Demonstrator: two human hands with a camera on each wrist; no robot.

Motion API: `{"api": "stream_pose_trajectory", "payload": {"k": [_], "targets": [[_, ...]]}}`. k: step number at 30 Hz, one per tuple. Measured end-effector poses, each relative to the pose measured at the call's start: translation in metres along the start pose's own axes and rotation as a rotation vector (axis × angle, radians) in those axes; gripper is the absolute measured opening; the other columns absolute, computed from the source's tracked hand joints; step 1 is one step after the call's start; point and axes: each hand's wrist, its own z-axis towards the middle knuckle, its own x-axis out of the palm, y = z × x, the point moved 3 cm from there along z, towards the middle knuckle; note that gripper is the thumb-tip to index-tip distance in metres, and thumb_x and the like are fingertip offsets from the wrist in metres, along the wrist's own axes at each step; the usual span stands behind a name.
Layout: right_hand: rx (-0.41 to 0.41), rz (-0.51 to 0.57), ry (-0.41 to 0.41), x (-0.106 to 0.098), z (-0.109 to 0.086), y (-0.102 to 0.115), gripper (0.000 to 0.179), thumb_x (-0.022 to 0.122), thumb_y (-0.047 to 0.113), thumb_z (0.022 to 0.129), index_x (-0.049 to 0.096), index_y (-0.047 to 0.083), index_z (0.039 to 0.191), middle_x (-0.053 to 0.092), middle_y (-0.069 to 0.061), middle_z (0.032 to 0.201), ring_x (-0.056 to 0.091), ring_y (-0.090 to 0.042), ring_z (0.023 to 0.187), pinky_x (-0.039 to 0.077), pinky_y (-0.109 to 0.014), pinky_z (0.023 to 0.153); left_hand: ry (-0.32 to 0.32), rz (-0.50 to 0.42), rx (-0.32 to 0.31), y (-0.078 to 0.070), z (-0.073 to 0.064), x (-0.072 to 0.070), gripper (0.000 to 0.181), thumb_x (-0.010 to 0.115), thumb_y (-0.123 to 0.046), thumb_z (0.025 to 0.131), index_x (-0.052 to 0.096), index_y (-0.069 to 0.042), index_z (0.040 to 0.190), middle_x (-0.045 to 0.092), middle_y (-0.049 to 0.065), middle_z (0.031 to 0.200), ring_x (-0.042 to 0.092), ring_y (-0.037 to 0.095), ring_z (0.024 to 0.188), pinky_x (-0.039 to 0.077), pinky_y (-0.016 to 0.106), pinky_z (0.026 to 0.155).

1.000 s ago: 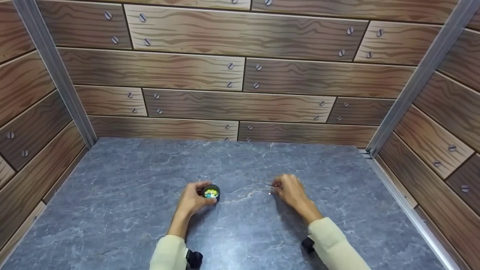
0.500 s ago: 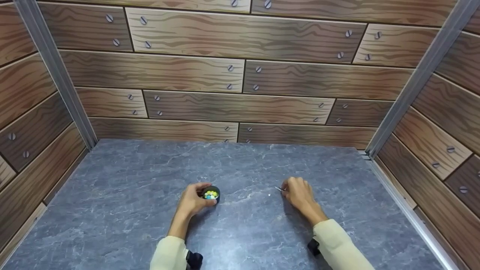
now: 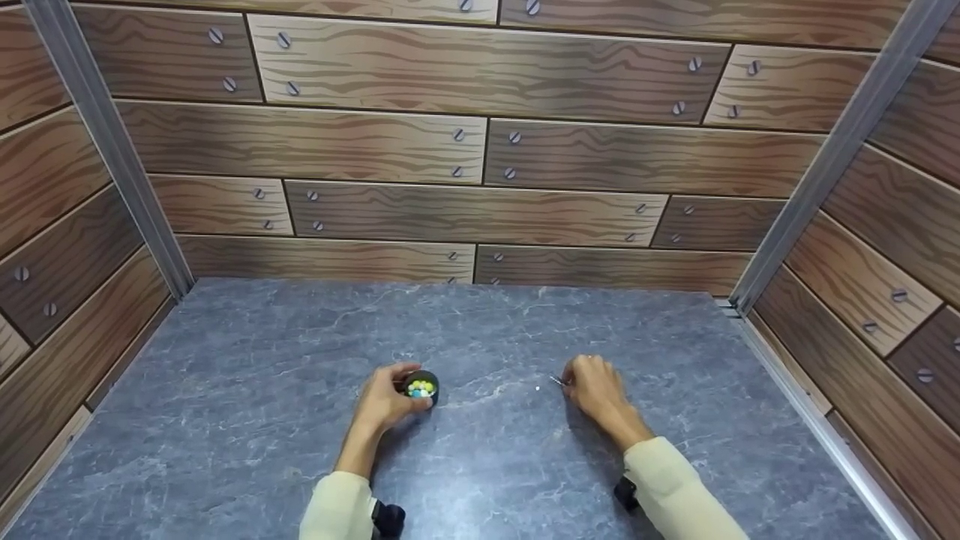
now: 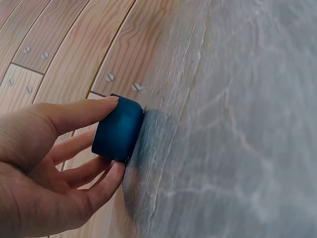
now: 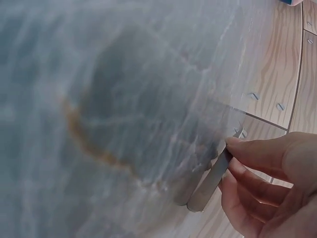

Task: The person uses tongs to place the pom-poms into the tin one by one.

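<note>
In the head view my left hand [image 3: 384, 402] holds a small round dark container [image 3: 434, 394] between thumb and fingers, near the middle of the table. Inside it lie several small beads [image 3: 421, 388], yellow, green, blue and white. From the left wrist the container's side [image 4: 119, 130] looks deep blue, its base at the tabletop. My right hand [image 3: 598, 387] pinches slim metal tweezers [image 5: 210, 184] whose tips point left in the head view. A tiny white bead [image 3: 537, 388] lies on the table just left of those tips, apart from them.
The grey marbled tabletop [image 3: 480, 472] stretches around both hands. Wood-plank-patterned walls [image 3: 480, 150] stand behind and at both sides, with metal posts [image 3: 825, 161] in the corners.
My right hand with the tweezers has moved right, away from the white bead, then stayed nearly still. The left hand and the container have not visibly moved.
</note>
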Motion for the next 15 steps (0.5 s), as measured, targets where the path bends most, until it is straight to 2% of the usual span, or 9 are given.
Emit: {"api": "stream_pose_trajectory", "payload": {"k": [4, 10, 15], "targets": [[-0.016, 0.016, -0.001, 0.0003, -0.0002, 0.0015, 0.01, 0.081, -0.005, 0.073, 0.078, 0.003, 0.078, 0.075, -0.012, 0.075, 0.072, -0.038, 0.072, 0.058, -0.053, 0.067, 0.005, 0.001, 0.011, 0.0001, 0.0003, 0.0, 0.066, 0.088, -0.003, 0.075, 0.065, -0.001, 0.136, 0.072, 0.021, 0.126, 0.069, 0.036, 0.115, 0.054, 0.051, 0.101], [0.027, 0.041, 0.051, -0.0004, 0.0017, 0.0008, 0.011, 0.083, 0.0, 0.076, 0.079, 0.002, 0.085, 0.077, -0.013, 0.078, 0.073, -0.035, 0.077, 0.059, -0.052, 0.072, 0.017, -0.003, -0.001, 0.0001, 0.0004, -0.0019, 0.071, 0.089, -0.002, 0.074, 0.062, -0.001, 0.139, 0.07, 0.023, 0.129, 0.067, 0.038, 0.118, 0.054, 0.051, 0.1], [0.048, 0.043, 0.044, -0.0061, 0.0031, -0.0018, 0.012, 0.081, 0.001, 0.079, 0.079, 0.0, 0.091, 0.078, -0.014, 0.082, 0.075, -0.035, 0.08, 0.06, -0.052, 0.074, 0.04, -0.048, -0.027, -0.0033, 0.001, -0.0082, 0.074, 0.089, -0.004, 0.075, 0.059, -0.002, 0.143, 0.063, 0.027, 0.138, 0.062, 0.043, 0.127, 0.05, 0.055, 0.106]]}}
